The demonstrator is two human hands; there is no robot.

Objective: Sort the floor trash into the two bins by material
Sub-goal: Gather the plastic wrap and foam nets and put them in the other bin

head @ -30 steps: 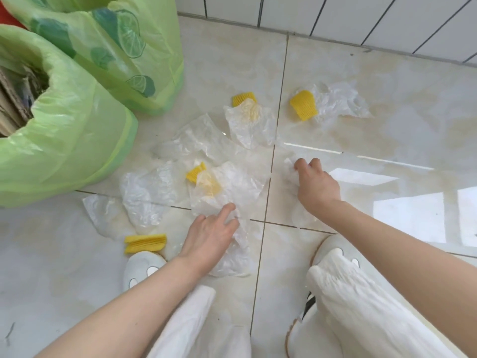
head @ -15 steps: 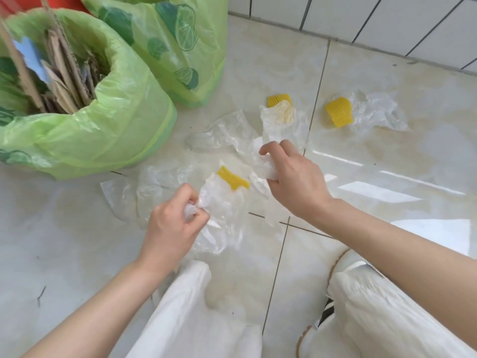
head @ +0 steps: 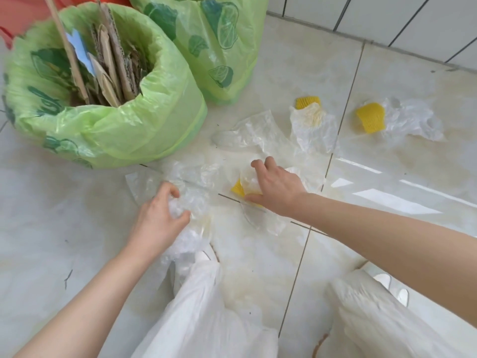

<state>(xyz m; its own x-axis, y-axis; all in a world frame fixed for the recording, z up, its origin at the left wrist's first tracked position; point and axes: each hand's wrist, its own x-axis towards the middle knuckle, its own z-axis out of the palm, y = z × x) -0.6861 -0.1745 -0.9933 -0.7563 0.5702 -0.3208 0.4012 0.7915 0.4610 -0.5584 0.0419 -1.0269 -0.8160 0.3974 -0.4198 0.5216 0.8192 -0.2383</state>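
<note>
— So, where is the trash?
— Clear plastic sheets and yellow foam sleeves lie on the floor tiles, near two green-lined bins.
— And the hands?
— The left hand clutches crumpled plastic. The right hand curls round a yellow sleeve wrapped in plastic.
— In the near bin?
— Cardboard.

No legible text, brand, number or sign is found. The liner of the near bin carries dark green printed marks beside lime-slice pictures, possibly lettering, but too creased to be read. The liner of the far bin is printed with lime and leaf motifs only.
</note>
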